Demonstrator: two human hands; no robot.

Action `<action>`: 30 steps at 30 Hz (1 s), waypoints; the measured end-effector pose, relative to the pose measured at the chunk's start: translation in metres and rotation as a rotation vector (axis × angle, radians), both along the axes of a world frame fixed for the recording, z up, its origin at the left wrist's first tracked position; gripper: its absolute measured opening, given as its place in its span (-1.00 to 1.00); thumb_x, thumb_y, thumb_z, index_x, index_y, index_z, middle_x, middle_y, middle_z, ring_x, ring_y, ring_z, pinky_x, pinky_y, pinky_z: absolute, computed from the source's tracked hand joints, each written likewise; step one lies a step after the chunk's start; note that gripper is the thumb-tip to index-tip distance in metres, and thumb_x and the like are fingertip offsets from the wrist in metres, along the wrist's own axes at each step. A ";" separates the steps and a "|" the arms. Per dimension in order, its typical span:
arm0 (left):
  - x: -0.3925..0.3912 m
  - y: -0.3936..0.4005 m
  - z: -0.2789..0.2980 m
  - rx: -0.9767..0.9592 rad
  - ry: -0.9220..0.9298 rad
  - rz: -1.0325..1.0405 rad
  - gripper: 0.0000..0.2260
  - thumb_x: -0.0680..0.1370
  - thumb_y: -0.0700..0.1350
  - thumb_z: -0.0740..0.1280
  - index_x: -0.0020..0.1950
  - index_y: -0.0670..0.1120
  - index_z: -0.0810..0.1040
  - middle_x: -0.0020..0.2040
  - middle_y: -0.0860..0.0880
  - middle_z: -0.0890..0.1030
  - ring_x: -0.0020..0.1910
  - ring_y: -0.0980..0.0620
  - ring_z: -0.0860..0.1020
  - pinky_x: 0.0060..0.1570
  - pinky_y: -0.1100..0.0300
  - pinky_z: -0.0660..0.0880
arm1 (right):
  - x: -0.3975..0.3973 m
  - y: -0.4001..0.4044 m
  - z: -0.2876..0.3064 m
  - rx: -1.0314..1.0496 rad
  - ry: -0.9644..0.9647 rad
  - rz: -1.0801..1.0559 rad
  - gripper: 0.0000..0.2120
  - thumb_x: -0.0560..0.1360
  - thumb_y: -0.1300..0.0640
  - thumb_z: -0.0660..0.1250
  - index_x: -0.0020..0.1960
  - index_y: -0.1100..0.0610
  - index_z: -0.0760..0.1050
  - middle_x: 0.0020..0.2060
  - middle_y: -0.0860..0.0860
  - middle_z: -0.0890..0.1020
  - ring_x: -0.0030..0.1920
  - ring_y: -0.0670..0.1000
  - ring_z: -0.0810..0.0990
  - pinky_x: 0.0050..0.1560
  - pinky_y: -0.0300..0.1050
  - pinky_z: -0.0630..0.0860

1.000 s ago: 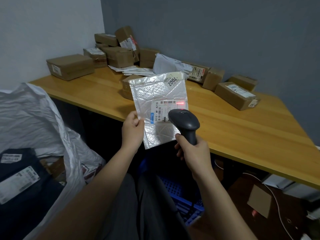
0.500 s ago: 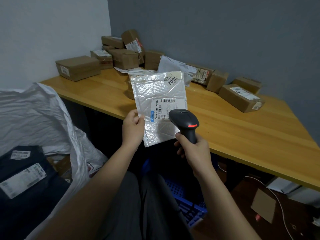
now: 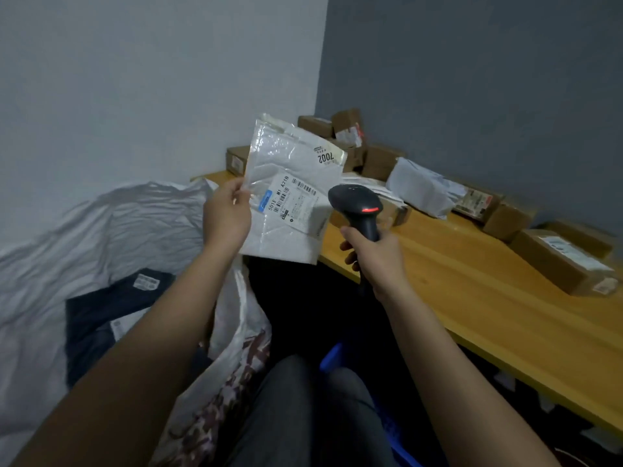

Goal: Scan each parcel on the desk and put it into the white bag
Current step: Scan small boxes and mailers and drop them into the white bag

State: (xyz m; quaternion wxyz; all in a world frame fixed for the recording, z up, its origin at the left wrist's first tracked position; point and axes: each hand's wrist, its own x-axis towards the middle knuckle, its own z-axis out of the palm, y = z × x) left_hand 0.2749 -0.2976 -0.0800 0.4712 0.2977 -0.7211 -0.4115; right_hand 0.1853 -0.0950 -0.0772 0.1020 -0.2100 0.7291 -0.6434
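Silver-white mailer (image 3: 290,197), black scanner (image 3: 357,207), white bag (image 3: 101,237), yellow-brown desk (image 3: 488,298)

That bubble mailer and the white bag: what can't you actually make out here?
- Bubble mailer, head view: label print too small and blurred to read fully; left hand covers its left edge.
- White bag: cut off by the left edge; left arm hides part of the contents.
- Scanner: right hand covers the handle.

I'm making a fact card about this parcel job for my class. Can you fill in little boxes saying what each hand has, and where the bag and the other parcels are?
left hand: pinches the white bubble mailer by its left edge
right hand: grips the black scanner
scanner light: red, lit
white bag: open, below and left of the mailer
in the bag: dark parcel
desk: brown boxes along the wall
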 end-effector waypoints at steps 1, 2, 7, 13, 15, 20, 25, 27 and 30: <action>0.013 -0.011 0.005 -0.024 -0.015 0.075 -0.76 0.62 -0.14 0.22 0.19 -0.16 0.60 0.10 -0.16 0.64 0.11 -0.12 0.57 -0.07 0.22 0.37 | 0.003 -0.012 0.001 0.006 0.007 0.024 -0.89 0.50 0.12 0.40 -0.14 0.15 0.54 -0.32 0.06 0.63 -0.43 -0.02 0.50 -0.38 -0.14 0.40; 0.026 -0.022 0.008 -0.033 -0.018 0.140 -0.75 0.62 -0.14 0.21 0.22 -0.16 0.59 0.15 -0.14 0.63 0.14 -0.11 0.56 -0.06 0.25 0.34 | 0.007 -0.024 0.000 0.010 0.012 0.046 -0.88 0.50 0.11 0.40 -0.13 0.16 0.54 -0.32 0.06 0.63 -0.43 -0.03 0.50 -0.39 -0.14 0.40; 0.090 -0.066 0.010 -0.029 -0.034 0.370 -0.74 0.63 -0.15 0.19 0.25 -0.12 0.57 0.18 -0.11 0.61 0.15 -0.10 0.54 -0.04 0.24 0.34 | 0.031 -0.082 -0.011 0.049 0.029 0.156 -0.87 0.50 0.09 0.40 -0.12 0.15 0.52 -0.34 0.05 0.59 -0.47 -0.06 0.50 -0.42 -0.16 0.41; 0.142 -0.100 -0.012 -0.012 -0.135 0.554 -0.74 0.64 -0.16 0.16 0.22 -0.11 0.58 0.15 -0.13 0.61 0.11 -0.14 0.54 -0.09 0.20 0.31 | 0.047 -0.124 -0.030 0.106 0.021 0.211 -0.89 0.49 0.11 0.40 -0.15 0.14 0.54 -0.37 0.04 0.61 -0.49 -0.09 0.51 -0.44 -0.20 0.42; 0.144 -0.110 -0.032 0.048 -0.238 0.469 -0.74 0.64 -0.18 0.16 0.23 -0.13 0.57 0.15 -0.14 0.61 0.11 -0.15 0.54 -0.06 0.17 0.36 | 0.048 -0.128 -0.036 0.125 0.018 0.216 -0.89 0.49 0.12 0.39 -0.17 0.14 0.53 -0.39 0.03 0.60 -0.52 -0.12 0.50 -0.48 -0.23 0.41; 0.130 -0.117 -0.079 0.286 -0.363 0.112 -0.61 0.62 -0.21 0.25 0.46 -0.14 0.37 0.38 -0.13 0.46 0.34 -0.08 0.44 0.28 0.09 0.38 | 0.037 -0.122 -0.044 0.176 0.014 0.187 -0.88 0.49 0.09 0.39 -0.17 0.11 0.51 -0.34 0.04 0.61 -0.44 -0.03 0.52 -0.39 -0.15 0.44; 0.093 -0.107 -0.068 0.170 -0.207 -0.012 -0.71 0.62 -0.18 0.25 0.35 -0.12 0.49 0.25 -0.06 0.55 0.20 0.08 0.50 0.16 0.35 0.38 | 0.015 -0.103 -0.037 0.216 0.006 0.173 -0.89 0.51 0.08 0.39 -0.11 0.11 0.51 -0.26 0.06 0.62 -0.36 0.01 0.53 -0.31 -0.08 0.45; 0.074 -0.097 -0.053 0.073 -0.151 -0.045 -0.75 0.62 -0.15 0.26 0.29 -0.10 0.53 0.15 0.00 0.57 0.09 0.16 0.51 0.02 0.53 0.36 | 0.003 -0.093 -0.032 0.218 -0.016 0.165 -0.88 0.51 0.09 0.38 -0.10 0.12 0.50 -0.25 0.08 0.62 -0.34 0.02 0.52 -0.28 -0.04 0.44; 0.039 -0.074 -0.028 -0.070 -0.098 -0.086 -0.78 0.61 -0.14 0.27 0.24 -0.08 0.56 0.09 0.06 0.57 0.05 0.18 0.52 0.00 0.52 0.37 | -0.019 -0.077 -0.025 0.205 -0.037 0.101 -0.87 0.51 0.08 0.39 -0.06 0.15 0.52 -0.22 0.11 0.63 -0.37 0.02 0.51 -0.32 -0.08 0.43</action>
